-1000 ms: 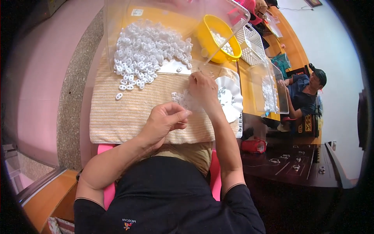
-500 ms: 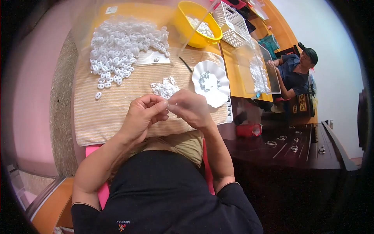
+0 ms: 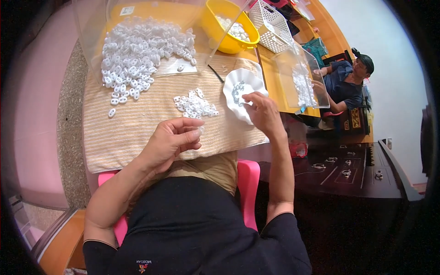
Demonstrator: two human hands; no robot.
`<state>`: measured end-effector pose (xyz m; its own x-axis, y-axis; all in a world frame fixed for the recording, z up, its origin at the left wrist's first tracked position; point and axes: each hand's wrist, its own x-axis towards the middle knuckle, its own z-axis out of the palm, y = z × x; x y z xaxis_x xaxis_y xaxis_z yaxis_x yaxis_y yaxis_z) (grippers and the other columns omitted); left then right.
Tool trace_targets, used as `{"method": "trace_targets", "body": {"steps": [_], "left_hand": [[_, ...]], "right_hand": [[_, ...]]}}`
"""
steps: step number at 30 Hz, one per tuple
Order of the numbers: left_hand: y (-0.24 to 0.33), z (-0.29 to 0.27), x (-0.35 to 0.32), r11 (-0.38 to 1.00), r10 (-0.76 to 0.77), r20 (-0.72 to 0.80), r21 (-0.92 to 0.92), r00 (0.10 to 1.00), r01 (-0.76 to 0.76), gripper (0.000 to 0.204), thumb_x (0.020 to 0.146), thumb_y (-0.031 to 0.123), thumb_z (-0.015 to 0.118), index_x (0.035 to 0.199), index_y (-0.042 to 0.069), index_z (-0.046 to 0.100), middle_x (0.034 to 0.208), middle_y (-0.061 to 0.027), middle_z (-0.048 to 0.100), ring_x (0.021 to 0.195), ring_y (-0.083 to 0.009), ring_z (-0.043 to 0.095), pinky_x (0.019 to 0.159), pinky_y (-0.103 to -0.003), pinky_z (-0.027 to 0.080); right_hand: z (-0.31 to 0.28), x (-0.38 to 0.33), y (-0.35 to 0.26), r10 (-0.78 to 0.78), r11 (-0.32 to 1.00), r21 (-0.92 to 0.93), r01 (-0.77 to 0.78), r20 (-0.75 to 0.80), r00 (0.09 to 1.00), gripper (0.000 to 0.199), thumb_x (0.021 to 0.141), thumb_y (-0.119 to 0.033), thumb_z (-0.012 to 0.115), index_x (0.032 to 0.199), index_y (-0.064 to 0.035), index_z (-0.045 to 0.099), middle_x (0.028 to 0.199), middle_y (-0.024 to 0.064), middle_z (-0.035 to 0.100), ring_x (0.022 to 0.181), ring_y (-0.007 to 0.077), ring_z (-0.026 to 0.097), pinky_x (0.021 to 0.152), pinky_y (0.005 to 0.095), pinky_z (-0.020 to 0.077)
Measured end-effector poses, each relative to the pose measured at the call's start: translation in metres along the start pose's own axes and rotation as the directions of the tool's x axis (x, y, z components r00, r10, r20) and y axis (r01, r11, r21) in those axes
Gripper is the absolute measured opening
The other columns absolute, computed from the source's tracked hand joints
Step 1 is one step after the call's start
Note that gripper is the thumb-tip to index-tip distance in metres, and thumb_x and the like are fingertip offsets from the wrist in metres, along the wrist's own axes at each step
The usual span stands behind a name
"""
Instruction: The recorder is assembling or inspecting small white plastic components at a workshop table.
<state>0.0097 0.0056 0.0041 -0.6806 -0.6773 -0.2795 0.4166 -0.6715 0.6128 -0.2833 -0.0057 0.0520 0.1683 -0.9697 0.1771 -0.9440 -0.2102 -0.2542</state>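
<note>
My left hand hovers above the striped cloth with its thumb and fingers pinched on a small white plastic piece. My right hand reaches into a white scalloped dish that holds small metal bits; whether its fingertips grip one I cannot tell. A small heap of white plastic pieces lies on the cloth between the hands. A much larger heap of the same pieces spreads over a clear sheet at the far left.
A yellow bowl with white pieces and a white mesh basket stand at the back. A clear box sits to the right. Another person sits at far right. A pink seat and a dark wooden bench lie below.
My hands were pressed together at the cloth's near edge. Now they have separated: the right hand has gone out to the scalloped dish, the left stays with the white piece.
</note>
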Motion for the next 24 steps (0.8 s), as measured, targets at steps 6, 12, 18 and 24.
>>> {"method": "trace_targets", "body": {"steps": [6,12,18,24], "left_hand": [[-0.004,-0.003,0.001,1.0,-0.014,0.008,0.003,1.0,0.014,0.025,0.088,0.005,0.065,0.112,0.002,0.059,0.092,-0.0031,0.061,0.08,-0.0112,0.061,0.077,-0.028,0.056],[-0.004,-0.004,0.001,1.0,-0.024,-0.002,-0.006,1.0,0.024,0.021,0.088,0.005,0.065,0.109,0.003,0.059,0.09,-0.0029,0.062,0.081,-0.0114,0.062,0.078,-0.029,0.057],[-0.003,-0.004,0.001,1.0,-0.028,-0.008,-0.01,1.0,0.028,0.018,0.088,0.005,0.065,0.105,0.003,0.059,0.09,-0.0039,0.062,0.082,-0.0124,0.063,0.078,-0.029,0.057],[-0.003,-0.001,0.001,1.0,-0.028,-0.053,-0.013,0.998,0.028,0.018,0.088,0.005,0.064,0.104,0.002,0.058,0.09,-0.006,0.063,0.082,-0.0142,0.065,0.078,-0.03,0.057]], "right_hand": [[0.001,0.012,0.028,0.009,0.966,-0.257,0.021,0.115,0.993,0.018,0.082,-0.008,0.059,0.097,-0.0067,0.069,0.095,0.0122,0.068,0.093,0.0305,0.063,0.083,0.0399,0.05],[0.011,0.025,0.04,-0.037,0.942,-0.318,0.109,0.223,0.974,0.018,0.078,-0.007,0.062,0.095,-0.0057,0.069,0.091,0.0101,0.069,0.087,0.0303,0.061,0.081,0.0385,0.0484],[0.014,0.035,0.044,0.011,0.93,-0.351,0.11,0.326,0.945,0.016,0.081,-0.008,0.056,0.089,-0.0037,0.07,0.086,0.0137,0.068,0.085,0.0325,0.062,0.078,0.0404,0.049],[0.015,0.031,0.039,0.104,0.949,-0.317,0.002,0.317,0.943,0.016,0.078,-0.008,0.057,0.086,-0.0017,0.07,0.082,0.0168,0.066,0.08,0.0347,0.064,0.077,0.0402,0.0505]]}}
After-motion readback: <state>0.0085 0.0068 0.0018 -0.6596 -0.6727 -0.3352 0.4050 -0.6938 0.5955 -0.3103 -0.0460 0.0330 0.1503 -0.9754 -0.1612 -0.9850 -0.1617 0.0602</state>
